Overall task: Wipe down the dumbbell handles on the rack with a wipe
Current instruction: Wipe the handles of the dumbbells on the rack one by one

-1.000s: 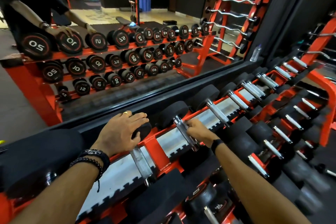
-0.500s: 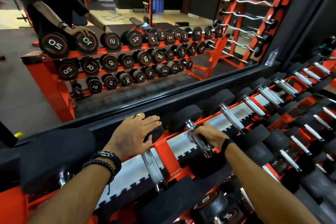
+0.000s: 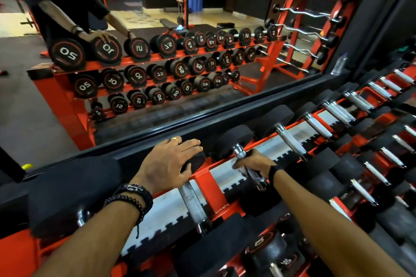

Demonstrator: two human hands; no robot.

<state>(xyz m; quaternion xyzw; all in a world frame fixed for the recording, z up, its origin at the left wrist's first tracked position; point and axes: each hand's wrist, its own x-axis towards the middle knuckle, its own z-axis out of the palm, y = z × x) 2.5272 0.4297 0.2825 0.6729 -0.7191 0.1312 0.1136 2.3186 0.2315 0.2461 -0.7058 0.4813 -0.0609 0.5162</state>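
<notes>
Right hand (image 3: 253, 165) fingers wrapped round chrome dumbbell handle (image 3: 247, 164), likely rubbing; wipe hidden. Left hand (image 3: 167, 164) fingers spread flat atop neighbouring dumbbell head (image 3: 194, 162), bracing over rack (image 3: 203, 183).

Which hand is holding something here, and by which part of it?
The right hand grips a dumbbell by its chrome handle, near the middle. The left hand lies flat on the neighbouring dumbbell's black head, gripping nothing. No wipe can be made out.
</notes>
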